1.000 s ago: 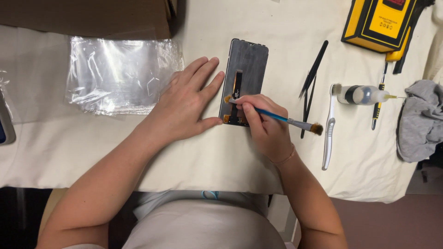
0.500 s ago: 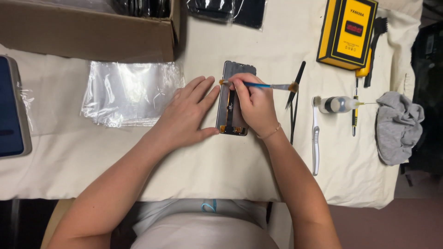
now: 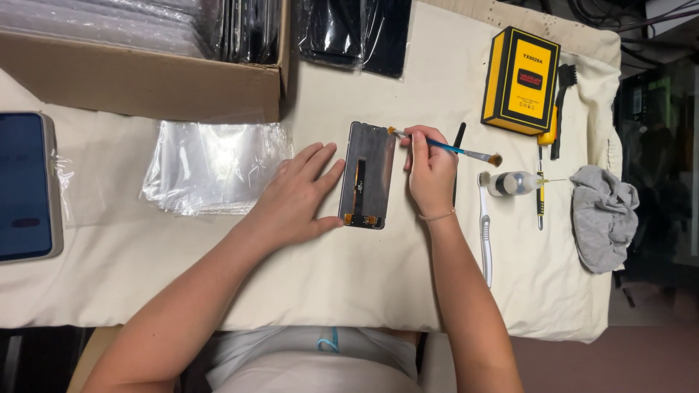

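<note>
A dark phone screen panel [image 3: 369,164] lies back side up on the cream cloth, with an orange flex cable running down its middle. My left hand [image 3: 295,198] rests flat on the cloth and presses against the panel's left edge. My right hand [image 3: 429,171] holds a thin blue-handled brush [image 3: 448,148], and one end of the brush touches the panel's top right corner.
A stack of clear plastic bags [image 3: 211,166] lies left of my left hand. A cardboard box [image 3: 145,80] of bagged panels stands at the back. To the right lie a white toothbrush [image 3: 486,233], a small bottle [image 3: 513,183], a yellow meter [image 3: 521,78] and a grey rag [image 3: 604,217]. A blue tablet [image 3: 25,185] sits far left.
My right hand has moved the brush from the panel's lower edge up to its top right corner. The camera view has shifted, showing more of the box and tablet.
</note>
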